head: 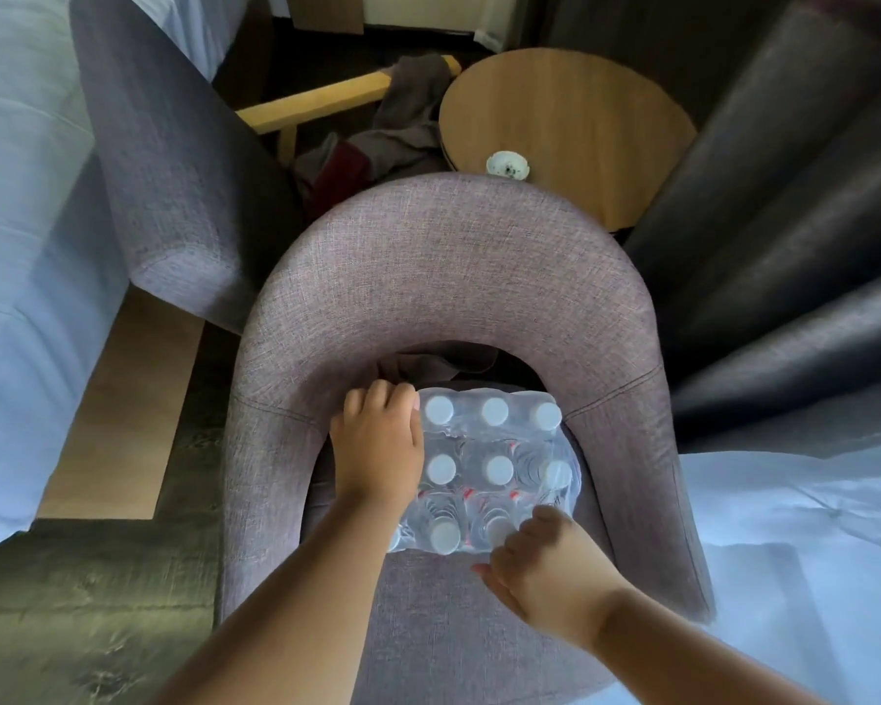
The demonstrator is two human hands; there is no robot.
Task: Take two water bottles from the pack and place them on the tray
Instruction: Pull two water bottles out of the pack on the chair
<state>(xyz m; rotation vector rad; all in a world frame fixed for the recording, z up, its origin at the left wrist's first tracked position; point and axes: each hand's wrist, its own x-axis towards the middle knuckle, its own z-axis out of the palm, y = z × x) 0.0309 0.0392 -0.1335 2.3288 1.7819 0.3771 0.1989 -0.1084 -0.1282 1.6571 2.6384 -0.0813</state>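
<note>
Two hands work a shrink-wrapped pack of water bottles point(484, 470) standing on the seat of a grey armchair point(443, 277). At the pack's left side, the left hand point(377, 445) lies flat, fingers loosely curled over the far corner, gripping nothing firmly. At the near right corner, the right hand point(540, 567) pinches at the wrap. Best steady the pack leftward while tearing the film rightward. No tray is visible.

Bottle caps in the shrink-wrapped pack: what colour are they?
White, every visible bottle cap in the pack; the head view shows them from directly above.
</note>
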